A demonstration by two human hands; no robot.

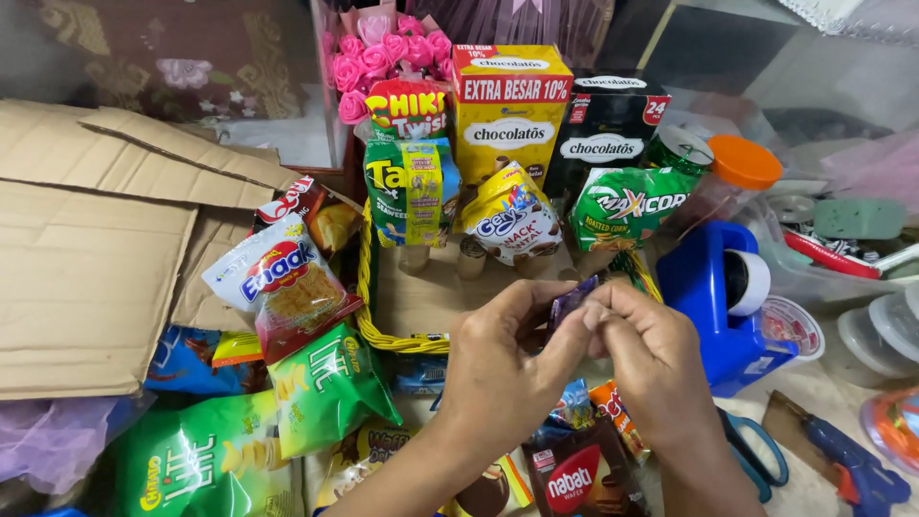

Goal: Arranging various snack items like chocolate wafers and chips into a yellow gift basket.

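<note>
Both hands meet near the yellow basket (365, 287): left hand (503, 359) and right hand (651, 359) pinch a small purple wrapper (571, 299) between fingertips. It looks light, crinkly, slippery; best gripped by its edges.

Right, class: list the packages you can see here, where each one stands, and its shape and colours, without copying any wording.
Small purple sachet: pinched between left hand and right hand.
Yellow box: upright, back centre.
Black box: right of the yellow one.
Green corn bag: before the black box.
Green chip bag: lower left, lying flat.
</note>
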